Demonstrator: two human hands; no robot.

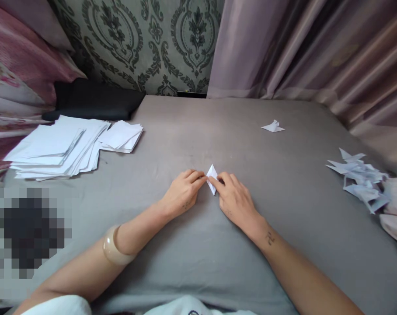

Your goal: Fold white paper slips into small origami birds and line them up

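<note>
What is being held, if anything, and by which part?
The small folded white paper: the left hand holds its left corner, the right hand its right side.

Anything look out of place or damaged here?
Nothing looks spilled or damaged. Mildly odd: one folded paper figure lies alone toward the far edge, apart from the pile of folded figures at right, and the paper sheets at left are stacked unevenly. The lower left is pixelated, so unreadable.
</note>
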